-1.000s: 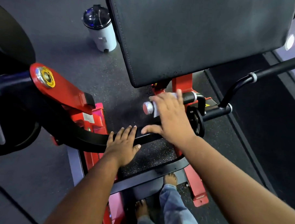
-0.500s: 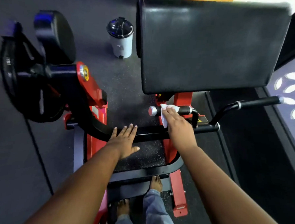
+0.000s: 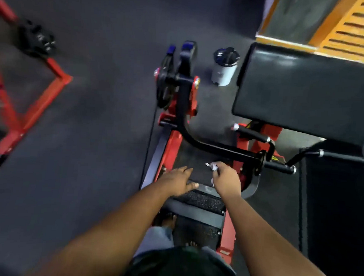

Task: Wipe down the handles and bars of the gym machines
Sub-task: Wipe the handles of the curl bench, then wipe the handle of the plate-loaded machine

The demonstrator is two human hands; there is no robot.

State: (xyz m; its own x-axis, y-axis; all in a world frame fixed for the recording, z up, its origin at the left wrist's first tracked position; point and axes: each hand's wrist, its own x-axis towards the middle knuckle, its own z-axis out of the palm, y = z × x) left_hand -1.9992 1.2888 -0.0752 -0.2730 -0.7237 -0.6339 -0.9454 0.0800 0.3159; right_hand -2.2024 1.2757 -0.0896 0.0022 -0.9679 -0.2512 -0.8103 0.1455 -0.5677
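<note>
A red and black gym machine stands below me. Its curved black bar [image 3: 216, 148] runs from the weight arm to a hub, and a short black handle [image 3: 251, 133] with a silver end cap sits under the large black pad [image 3: 304, 97]. My right hand [image 3: 226, 181] holds a crumpled white wipe [image 3: 212, 166], pulled back from the handle and hanging in front of the bar. My left hand [image 3: 180, 180] is off the bar, fingers straight, over the machine's dark footplate [image 3: 203, 199]. A second black handle [image 3: 341, 156] juts out at the right.
A white bin with a dark lid [image 3: 225, 66] stands on the grey floor behind the machine. A red frame of another machine [image 3: 30, 114] lies at the left. An orange slatted panel [image 3: 352, 30] fills the top right corner. My bare feet are on the platform.
My right hand left the short handle and drew back toward me with the wipe. My left hand came off the curved bar. The view pulled back and swung left.
</note>
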